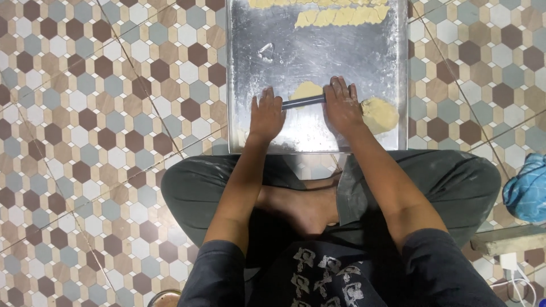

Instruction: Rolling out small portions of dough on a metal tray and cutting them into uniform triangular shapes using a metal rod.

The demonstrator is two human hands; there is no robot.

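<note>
I sit cross-legged on the floor with a large metal tray (pixel 318 51) in front of my knees. My left hand (pixel 266 113) and my right hand (pixel 341 105) press palms down on the two ends of a thin dark rolling pin (pixel 304 102). Under the pin lies a flat piece of pale dough (pixel 306 89). A lump of dough (pixel 380 115) rests just right of my right hand. Rows of cut dough strips (pixel 341 16) lie at the tray's far end.
The floor (pixel 102 113) is tiled in brown, tan and grey hexagons. A blue cloth (pixel 526 190) lies at the right, with a white plug and cable (pixel 512 267) near the bottom right corner. A round container rim (pixel 165 298) shows at the bottom edge.
</note>
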